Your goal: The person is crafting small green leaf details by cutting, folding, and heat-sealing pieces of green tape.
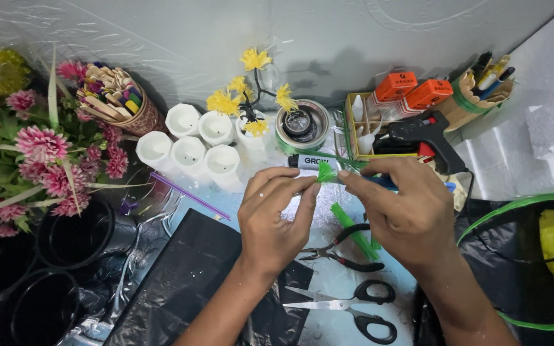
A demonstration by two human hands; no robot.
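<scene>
Scissors (354,307) nearest; L hand (274,214) & R hand (399,211) both pinch green strip (326,173); orange boxes (411,90) behind.

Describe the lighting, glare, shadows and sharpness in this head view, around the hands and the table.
Head view: light is bright and even; the left hand and right hand, pinching a green fringed piece, are sharp. The silver sheet behind gives soft glare; the yellow flower sprig throws a blurred shadow on it. The black pots at lower left sit in dim light, with little detail.
</scene>
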